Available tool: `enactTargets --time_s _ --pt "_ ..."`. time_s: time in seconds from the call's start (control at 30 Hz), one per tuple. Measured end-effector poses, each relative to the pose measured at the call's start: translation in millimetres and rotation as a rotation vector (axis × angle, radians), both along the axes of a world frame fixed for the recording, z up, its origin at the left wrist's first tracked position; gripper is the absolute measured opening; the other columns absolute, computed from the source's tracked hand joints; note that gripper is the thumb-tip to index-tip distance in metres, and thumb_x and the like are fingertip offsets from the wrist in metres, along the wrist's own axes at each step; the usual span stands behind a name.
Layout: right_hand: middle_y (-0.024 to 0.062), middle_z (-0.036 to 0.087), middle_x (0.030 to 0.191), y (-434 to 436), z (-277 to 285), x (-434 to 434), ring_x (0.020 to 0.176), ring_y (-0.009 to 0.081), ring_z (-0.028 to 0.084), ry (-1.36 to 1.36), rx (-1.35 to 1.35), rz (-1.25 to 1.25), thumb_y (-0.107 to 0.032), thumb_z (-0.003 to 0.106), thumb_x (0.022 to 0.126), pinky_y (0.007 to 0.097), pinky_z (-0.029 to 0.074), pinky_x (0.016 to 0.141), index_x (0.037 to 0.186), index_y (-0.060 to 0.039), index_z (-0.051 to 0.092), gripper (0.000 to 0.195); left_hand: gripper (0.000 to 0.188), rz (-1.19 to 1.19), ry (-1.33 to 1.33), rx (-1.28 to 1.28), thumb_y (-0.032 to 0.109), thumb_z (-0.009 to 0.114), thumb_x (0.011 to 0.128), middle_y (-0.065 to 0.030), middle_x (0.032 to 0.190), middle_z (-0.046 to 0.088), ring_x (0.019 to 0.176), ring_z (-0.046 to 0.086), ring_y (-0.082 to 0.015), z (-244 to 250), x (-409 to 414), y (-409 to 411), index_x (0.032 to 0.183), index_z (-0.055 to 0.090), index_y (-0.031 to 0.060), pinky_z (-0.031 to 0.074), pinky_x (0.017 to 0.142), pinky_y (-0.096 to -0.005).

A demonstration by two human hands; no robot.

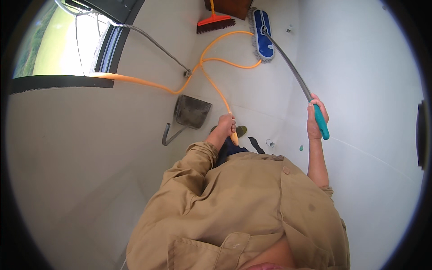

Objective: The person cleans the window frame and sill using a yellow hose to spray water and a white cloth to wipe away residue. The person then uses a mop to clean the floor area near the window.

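Observation:
My left hand (226, 125) is closed around the end of an orange hose (216, 86), low in front of my body. The hose's tip pokes out below my fist; no water is seen coming from it. Off to the right, my right hand (316, 118) grips the green plastic end of a metal mop handle (293, 65). That handle runs away from me to a flat dust mop head (264, 33) with a blue top and grey fringe, resting on the pale floor. Loops of the hose reach the mop head's left edge and appear to pass under it.
A dark dustpan (193, 111) with a bent handle lies left of my feet. An orange broom (216, 23) stands at the far end by a brown box-like object (229, 7). A flexible metal conduit (157, 45) hangs near the window opening (64, 44). A white pipe stub (270, 143) sits right of my shoes.

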State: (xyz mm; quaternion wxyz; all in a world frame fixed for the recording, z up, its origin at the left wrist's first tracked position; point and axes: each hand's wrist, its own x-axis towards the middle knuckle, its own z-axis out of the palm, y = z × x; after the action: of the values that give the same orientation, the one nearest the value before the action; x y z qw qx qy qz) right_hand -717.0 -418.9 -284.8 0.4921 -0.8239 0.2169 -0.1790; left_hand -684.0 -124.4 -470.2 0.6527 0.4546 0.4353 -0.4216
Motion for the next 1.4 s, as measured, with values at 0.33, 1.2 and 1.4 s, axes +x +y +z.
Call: enactTargets --time_s 0.33,1.2,1.4 --pt "0.0138 0.062 0.123 3 0 0 0.115 0.0204 0.056 -0.018 0.059 -0.045 -0.005 0.059 0.09 0.0319 0.044 0.096 0.094 -0.0043 0.062 0.006 0.012 -0.414 -0.533 0.346 0.018 0.046 0.093 0.0001 0.051 0.038 0.036 0.035 -0.012 22 35 84 0.086 0.053 0.0112 0.03 0.033 -0.031" --pt "0.0152 0.064 0.113 -7 -13 1 0.082 0.0103 0.061 -0.103 0.165 -0.003 0.0 0.06 0.085 0.0261 0.052 0.062 0.091 -0.0021 0.063 0.007 0.017 -1.545 -0.753 0.881 0.015 0.047 0.085 -0.0179 0.088 0.066 0.085 0.063 -0.0401 7 -62 146 0.097 0.058 0.0089 0.048 0.069 -0.0517" --pt "0.0167 0.065 0.107 0 -2 3 0.083 0.0112 0.061 -0.063 0.212 -0.045 0.0 0.06 0.085 0.0244 0.051 0.058 0.09 -0.0019 0.063 0.007 0.02 -1.495 -0.845 0.72 0.022 0.044 0.09 -0.0175 0.088 0.067 0.086 0.063 -0.0393 14 -46 59 0.098 0.057 0.0092 0.048 0.07 -0.0505"
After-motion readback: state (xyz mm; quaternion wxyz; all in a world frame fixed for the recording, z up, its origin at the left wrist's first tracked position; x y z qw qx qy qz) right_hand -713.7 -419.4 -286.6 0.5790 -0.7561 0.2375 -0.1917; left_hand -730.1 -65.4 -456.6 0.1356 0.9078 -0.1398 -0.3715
